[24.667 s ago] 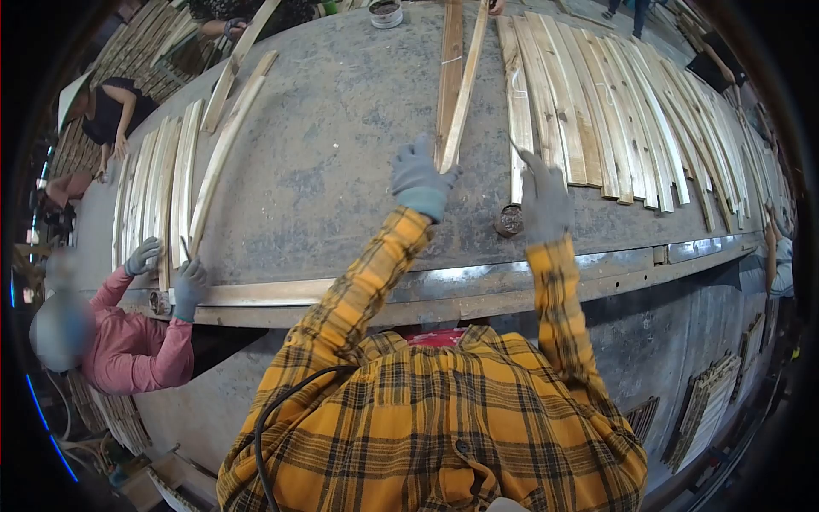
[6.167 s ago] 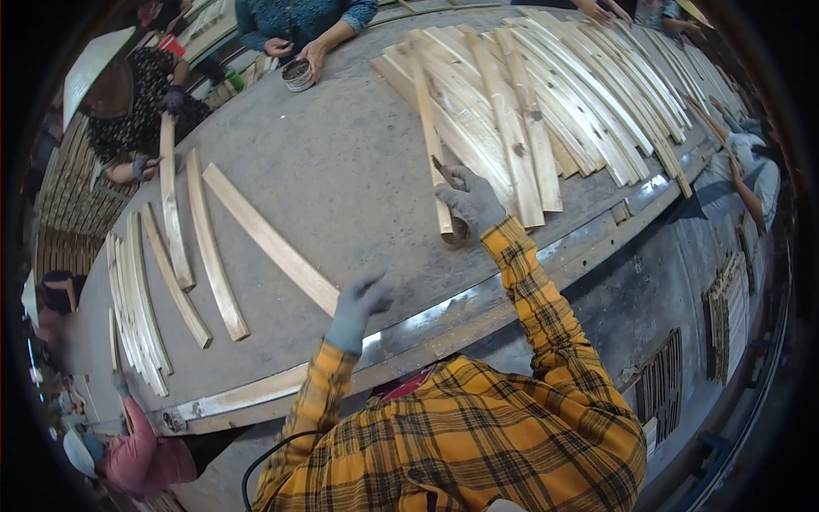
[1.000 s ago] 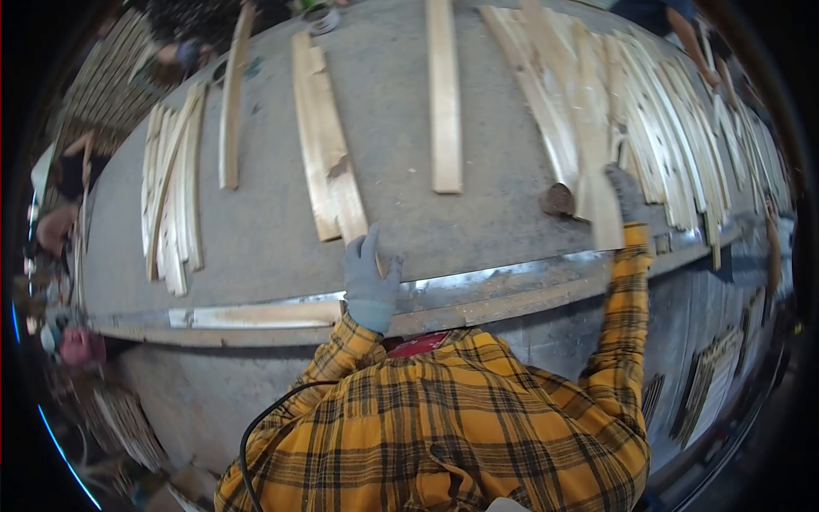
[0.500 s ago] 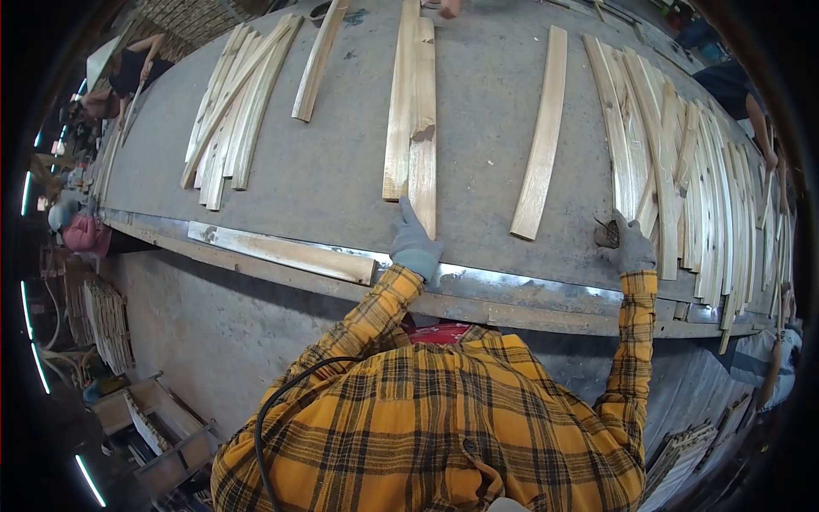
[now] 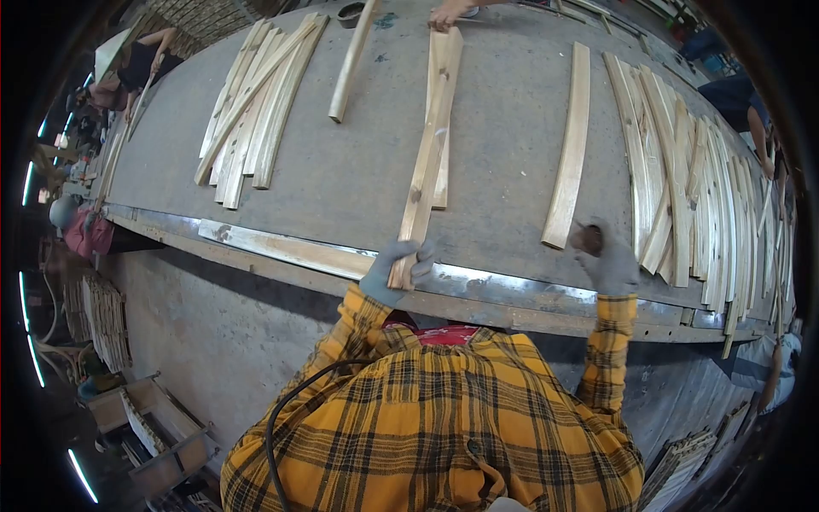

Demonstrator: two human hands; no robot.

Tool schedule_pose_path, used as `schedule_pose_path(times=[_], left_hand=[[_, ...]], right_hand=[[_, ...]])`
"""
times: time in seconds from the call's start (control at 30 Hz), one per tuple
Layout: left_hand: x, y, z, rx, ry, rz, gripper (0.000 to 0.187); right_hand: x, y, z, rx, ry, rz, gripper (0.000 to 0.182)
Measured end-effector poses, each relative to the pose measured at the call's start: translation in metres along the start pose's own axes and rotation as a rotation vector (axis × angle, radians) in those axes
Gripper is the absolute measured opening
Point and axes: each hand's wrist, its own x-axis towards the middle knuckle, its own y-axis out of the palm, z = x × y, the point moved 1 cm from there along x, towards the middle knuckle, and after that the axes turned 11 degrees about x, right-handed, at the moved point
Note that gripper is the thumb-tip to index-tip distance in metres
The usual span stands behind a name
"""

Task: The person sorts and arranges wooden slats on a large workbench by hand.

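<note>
At the near edge of the table (image 5: 503, 111), the gloved left hand (image 5: 391, 273) wraps its fingers around the near end of a wooden strip (image 5: 418, 200), which slants away over the tabletop. The gloved right hand (image 5: 612, 266) is blurred beside a small dark round thing (image 5: 590, 240); whether its fingers pinch it, I cannot tell. An edge strip (image 5: 286, 249) lies along the rim to the left. Beyond the hands, the strip in hand crosses over a second strip (image 5: 441, 175), and a lone strip (image 5: 567, 154) lies apart to the right. One strip is being handled, while a loose pile (image 5: 256, 111) sits left and a larger bunch (image 5: 674, 162) right; which pieces are finished does not show. Farthest off, a co-worker's hand (image 5: 450, 13) is at the crossed strips' far ends.
</note>
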Motion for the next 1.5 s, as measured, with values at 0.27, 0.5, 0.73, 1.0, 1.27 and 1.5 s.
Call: schedule_pose_path(times=[0.27, 0.5, 0.73, 1.0, 1.27, 1.5], left_hand=[[-0.111, -0.043, -0.067, 0.421, -0.068, -0.189, 0.066], [-0.173, -0.11, -0.115, 0.07, -0.179, -0.007, 0.072], [-0.179, -0.12, -0.141, -0.219, -0.212, 0.077, 0.064], [-0.189, -0.147, -0.152, 0.112, -0.337, -0.23, 0.055], [-0.149, -0.13, -0.14, 0.316, -0.222, -0.181, 0.069], [-0.134, -0.127, -0.137, 0.461, -0.205, -0.19, 0.085]], right_hand=[[0.005, 0.086, 0.157, 0.055, -0.076, 0.088, 0.06], [0.012, 0.13, 0.249, 0.06, -0.046, 0.19, 0.058], [0.044, 0.183, 0.252, -0.05, 0.133, 0.229, 0.07], [0.022, 0.172, 0.257, 0.052, 0.257, 0.014, 0.08], [-0.025, 0.206, 0.298, 0.803, -0.241, -0.38, 0.03], [-0.037, 0.239, 0.304, 1.096, 0.144, -0.077, 0.028]])
